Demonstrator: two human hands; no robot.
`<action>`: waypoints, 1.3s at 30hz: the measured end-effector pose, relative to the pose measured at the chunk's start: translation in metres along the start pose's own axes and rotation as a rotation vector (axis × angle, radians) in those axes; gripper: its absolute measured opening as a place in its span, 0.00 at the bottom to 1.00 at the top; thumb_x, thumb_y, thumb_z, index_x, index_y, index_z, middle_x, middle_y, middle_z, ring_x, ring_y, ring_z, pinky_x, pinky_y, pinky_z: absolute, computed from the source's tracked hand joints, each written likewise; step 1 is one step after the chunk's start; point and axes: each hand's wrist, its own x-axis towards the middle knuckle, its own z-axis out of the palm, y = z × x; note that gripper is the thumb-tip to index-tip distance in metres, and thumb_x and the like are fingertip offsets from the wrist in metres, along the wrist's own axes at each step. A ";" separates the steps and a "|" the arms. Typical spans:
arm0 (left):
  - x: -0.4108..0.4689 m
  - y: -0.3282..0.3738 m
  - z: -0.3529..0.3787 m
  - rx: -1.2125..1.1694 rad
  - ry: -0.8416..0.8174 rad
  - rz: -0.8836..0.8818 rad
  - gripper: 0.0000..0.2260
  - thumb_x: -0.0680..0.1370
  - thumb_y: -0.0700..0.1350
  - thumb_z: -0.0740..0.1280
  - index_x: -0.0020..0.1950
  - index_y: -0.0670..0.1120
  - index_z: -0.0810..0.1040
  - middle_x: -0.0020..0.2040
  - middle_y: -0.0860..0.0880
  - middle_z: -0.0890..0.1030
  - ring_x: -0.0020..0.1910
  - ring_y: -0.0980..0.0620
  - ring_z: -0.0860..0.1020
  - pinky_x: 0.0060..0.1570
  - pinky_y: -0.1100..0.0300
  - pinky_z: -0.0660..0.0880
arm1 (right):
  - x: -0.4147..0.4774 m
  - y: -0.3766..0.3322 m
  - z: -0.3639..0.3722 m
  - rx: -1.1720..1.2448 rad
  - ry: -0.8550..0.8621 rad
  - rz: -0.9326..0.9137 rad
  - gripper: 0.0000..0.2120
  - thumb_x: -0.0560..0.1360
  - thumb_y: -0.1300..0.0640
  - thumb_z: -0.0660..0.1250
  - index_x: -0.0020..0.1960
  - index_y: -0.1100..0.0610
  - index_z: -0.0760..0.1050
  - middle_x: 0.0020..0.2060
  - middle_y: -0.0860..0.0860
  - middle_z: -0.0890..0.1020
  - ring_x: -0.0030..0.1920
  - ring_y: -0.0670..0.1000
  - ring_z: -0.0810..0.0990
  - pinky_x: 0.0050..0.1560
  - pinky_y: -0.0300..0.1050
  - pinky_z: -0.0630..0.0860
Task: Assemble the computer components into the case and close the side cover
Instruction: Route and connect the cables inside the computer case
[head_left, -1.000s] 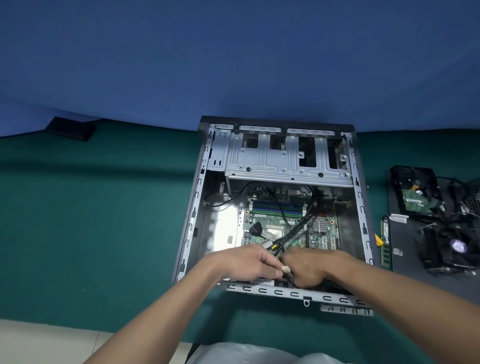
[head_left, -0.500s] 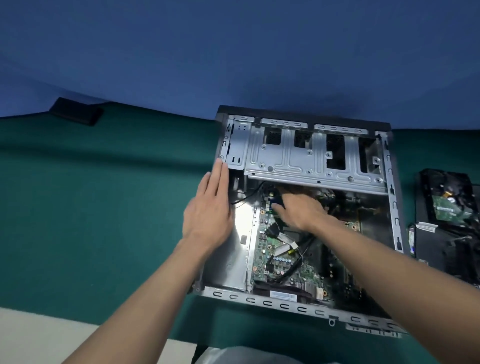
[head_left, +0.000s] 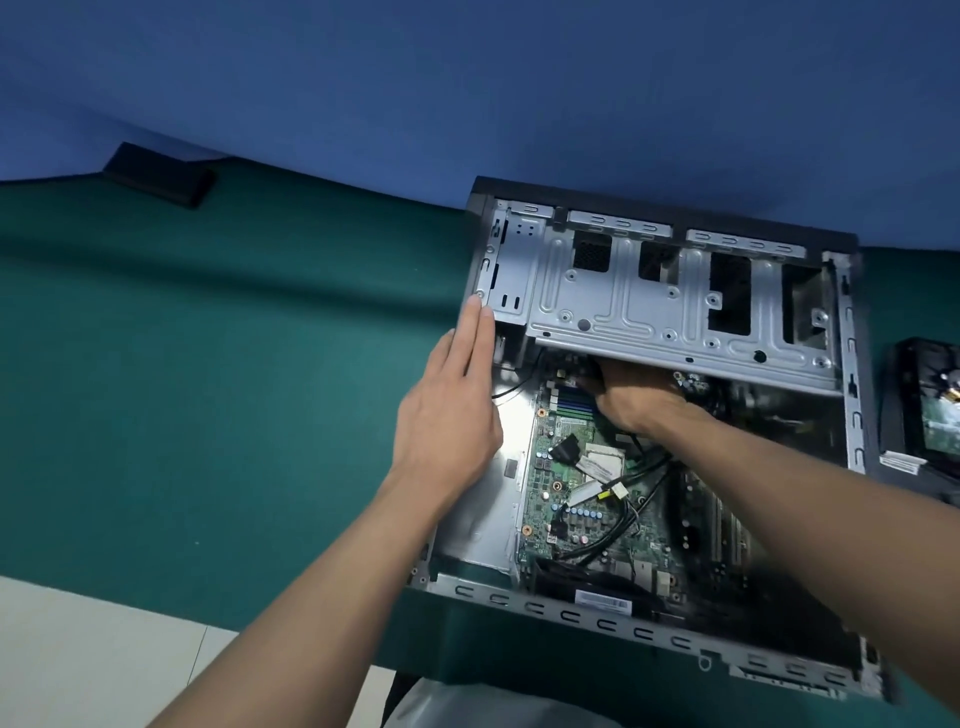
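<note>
Green cloth covers the worktop, and the computer case lies on it right of centre, on its side with the open face up. Its long axis runs near to far, skewed a little to the right at the near end, and the black front panel points away. A grey steel drive cage spans the far end. The green motherboard lies flat below it, crossed by black cables. The left hand rests flat on the case's left wall, fingers straight and together, holding nothing. The right hand reaches under the cage's near edge; its fingers are hidden, so their grip cannot be told. A hard drive lies just right of the case. A flat black object sits far left.
</note>
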 end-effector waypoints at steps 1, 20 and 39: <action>0.000 0.000 0.000 0.001 0.004 0.002 0.40 0.75 0.37 0.64 0.79 0.45 0.43 0.80 0.54 0.40 0.70 0.53 0.61 0.39 0.67 0.66 | 0.000 0.000 0.001 -0.012 0.006 0.002 0.23 0.83 0.46 0.47 0.69 0.59 0.67 0.65 0.63 0.72 0.60 0.59 0.76 0.64 0.56 0.70; -0.009 0.000 0.002 0.031 -0.013 -0.019 0.36 0.78 0.41 0.62 0.79 0.44 0.43 0.80 0.50 0.44 0.78 0.49 0.52 0.65 0.55 0.69 | -0.147 0.080 0.036 0.028 -0.232 -0.208 0.06 0.79 0.52 0.64 0.44 0.49 0.77 0.41 0.39 0.77 0.41 0.39 0.75 0.47 0.34 0.71; -0.097 0.052 0.017 0.045 -0.095 -0.005 0.13 0.81 0.50 0.55 0.52 0.48 0.78 0.32 0.54 0.74 0.30 0.52 0.75 0.34 0.58 0.66 | -0.115 0.036 0.074 0.009 -0.002 -0.299 0.12 0.77 0.70 0.61 0.40 0.56 0.73 0.44 0.51 0.75 0.37 0.46 0.76 0.44 0.37 0.76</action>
